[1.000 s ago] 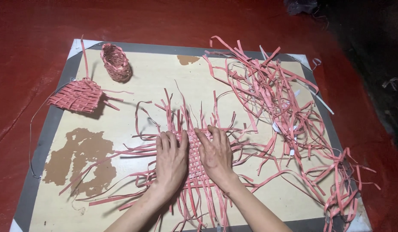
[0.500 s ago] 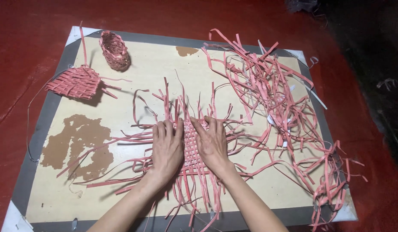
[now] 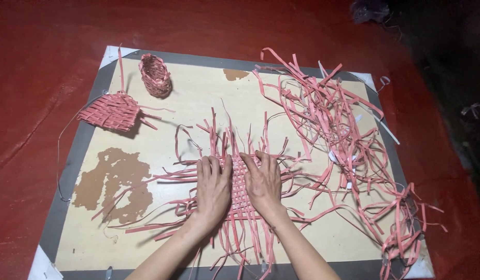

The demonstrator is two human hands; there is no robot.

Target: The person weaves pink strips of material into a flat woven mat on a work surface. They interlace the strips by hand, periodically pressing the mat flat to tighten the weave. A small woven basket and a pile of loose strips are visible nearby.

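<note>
A flat woven mat of pink strips [image 3: 239, 187] lies on a pale board [image 3: 198, 114], with loose strip ends fanning out on all sides. My left hand [image 3: 213, 187] presses flat on the mat's left part, fingers together pointing away from me. My right hand [image 3: 262, 182] lies flat on its right part. Both palms rest on the weave; neither hand grips a strip.
A big tangle of loose pink strips [image 3: 343, 129] covers the board's right side. At the back left stand a small woven pink basket [image 3: 155, 75] and a flat woven pink piece [image 3: 111, 111]. Brown patches [image 3: 113, 176] mark the board. Red floor [image 3: 37, 62] surrounds it.
The view has shifted so the board sits lower and more centred. Both hands stay flat on the woven mat, with only slight sliding.
</note>
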